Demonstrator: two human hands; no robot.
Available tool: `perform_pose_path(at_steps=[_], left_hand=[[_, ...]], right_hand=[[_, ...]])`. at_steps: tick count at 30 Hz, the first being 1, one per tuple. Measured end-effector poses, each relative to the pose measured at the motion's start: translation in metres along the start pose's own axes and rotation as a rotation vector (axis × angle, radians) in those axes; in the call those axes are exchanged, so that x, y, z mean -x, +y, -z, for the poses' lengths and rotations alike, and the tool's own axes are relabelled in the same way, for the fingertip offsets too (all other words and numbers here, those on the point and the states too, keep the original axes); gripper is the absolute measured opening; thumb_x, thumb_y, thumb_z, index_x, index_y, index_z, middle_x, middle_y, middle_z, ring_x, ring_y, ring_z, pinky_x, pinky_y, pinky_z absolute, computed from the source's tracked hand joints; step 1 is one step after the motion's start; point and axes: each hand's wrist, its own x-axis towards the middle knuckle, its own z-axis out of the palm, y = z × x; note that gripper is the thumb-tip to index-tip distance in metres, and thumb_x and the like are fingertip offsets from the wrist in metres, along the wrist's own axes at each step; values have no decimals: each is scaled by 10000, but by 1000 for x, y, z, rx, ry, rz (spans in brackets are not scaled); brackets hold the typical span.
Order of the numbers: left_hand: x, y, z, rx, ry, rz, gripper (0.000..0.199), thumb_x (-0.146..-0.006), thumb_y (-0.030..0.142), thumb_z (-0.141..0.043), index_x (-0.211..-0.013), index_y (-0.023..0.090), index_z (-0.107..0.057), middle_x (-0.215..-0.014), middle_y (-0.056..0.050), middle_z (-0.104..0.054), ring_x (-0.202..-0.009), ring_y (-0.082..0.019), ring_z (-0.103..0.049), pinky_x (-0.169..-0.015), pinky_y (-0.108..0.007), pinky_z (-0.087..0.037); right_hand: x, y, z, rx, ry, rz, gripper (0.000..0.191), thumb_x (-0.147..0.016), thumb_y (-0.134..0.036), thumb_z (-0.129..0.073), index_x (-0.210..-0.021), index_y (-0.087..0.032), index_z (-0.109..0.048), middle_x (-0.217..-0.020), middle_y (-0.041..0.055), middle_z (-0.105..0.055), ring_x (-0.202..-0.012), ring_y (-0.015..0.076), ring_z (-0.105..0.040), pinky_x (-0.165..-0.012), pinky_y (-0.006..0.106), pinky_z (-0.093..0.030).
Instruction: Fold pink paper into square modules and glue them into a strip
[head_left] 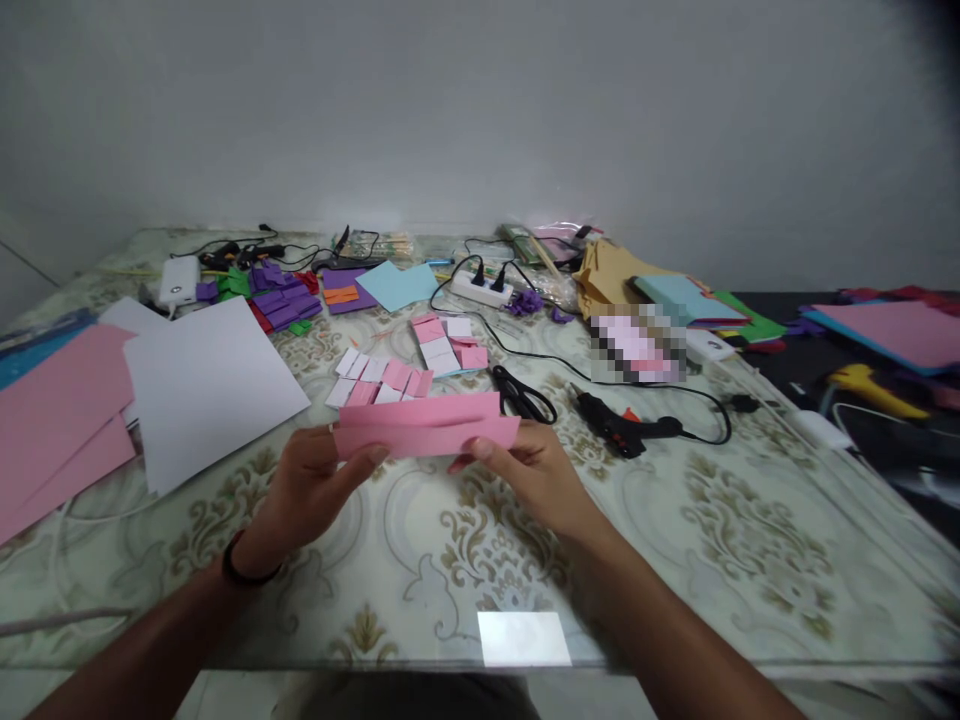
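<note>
A folded pink paper strip (427, 437) is held level above the table between both hands. At its left end my left hand (311, 490) grips it, thumb in front and fingers behind. The right end is pinched by my right hand (536, 470), its thumb on the front face. Just beyond the strip lie small folded pink and white pieces (394, 375), with black scissors (525, 397) to their right. A black glue gun (619, 422) rests further right.
White sheets (214, 385) and pink sheets (64, 430) lie at left. Purple folded pieces (285, 300) and a power strip (482, 288) are at the back. A black cable (555, 357) curves across the right side. Coloured papers (892, 330) sit far right.
</note>
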Motion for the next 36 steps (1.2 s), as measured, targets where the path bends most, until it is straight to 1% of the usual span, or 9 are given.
perform_pose_path(at_steps=[2,4,7,13,17,20,24,28,36], left_hand=[[-1,1,-2,37,48,40,268,-938,349,-734,-738,180,-792,-583,11,-653,-530,-105,-536,-513,-218,-435],[-2,2,-3,128,88,89,176,-883,326,-798,-1009,204,-809,-796,-13,-764,-656,-131,-655,-583,-211,-521],[-5,0,-4,218,90,133,459,-856,309,-826,-1299,247,-723,-1030,-39,-804,-792,-147,-730,-683,-216,-595],[-4,-2,-4,-17,-1,148,161,-873,286,-804,-1024,241,-836,-933,-11,-840,-798,-131,-758,-732,-178,-592],[-2,1,-9,27,46,182,126,-868,278,-793,-974,217,-822,-913,-14,-841,-796,-148,-789,-756,-197,-630],[-2,1,-13,60,52,218,102,-869,273,-776,-942,205,-796,-912,-13,-834,-812,-150,-790,-786,-210,-634],[-5,4,-16,114,-210,352,198,-870,324,-772,-1026,203,-755,-898,-12,-823,-826,-164,-778,-737,-217,-611],[-6,8,-16,111,-410,375,197,-920,379,-709,-903,192,-769,-884,-10,-794,-821,-169,-725,-719,-236,-554],[-1,4,-19,-17,-476,361,327,-943,397,-651,-718,167,-710,-648,33,-631,-626,-111,-526,-590,-236,-378]], right_hand=[[1,0,-2,7,62,-36,498,-921,-609,-684,-669,-202,-819,-731,57,-775,-689,193,-686,-670,306,-533],[1,1,-4,-12,87,-65,453,-920,-556,-707,-665,-197,-816,-733,56,-780,-692,190,-687,-675,300,-529],[1,1,-5,-64,74,-110,386,-908,-494,-734,-678,-192,-802,-706,45,-764,-662,179,-676,-653,291,-542],[-1,1,-10,-253,112,-161,212,-870,-420,-790,-896,-210,-771,-797,14,-705,-659,152,-645,-613,282,-609],[-4,6,-16,-416,250,-190,621,-793,-367,-867,-1353,-324,-602,-879,-23,-674,-720,156,-627,-584,278,-630],[-5,13,-19,-493,233,-297,455,-780,-432,-864,-1166,-252,-705,-848,-5,-660,-747,161,-617,-563,252,-591],[-2,17,-21,-408,160,-321,303,-808,-471,-834,-859,-181,-761,-817,24,-704,-711,143,-607,-630,257,-537],[4,12,-24,-277,45,-311,272,-837,-442,-815,-904,-180,-788,-837,26,-751,-721,146,-633,-697,282,-513],[6,9,-34,-250,-17,-336,268,-821,-426,-814,-905,-174,-781,-869,46,-772,-748,174,-663,-696,309,-508]])
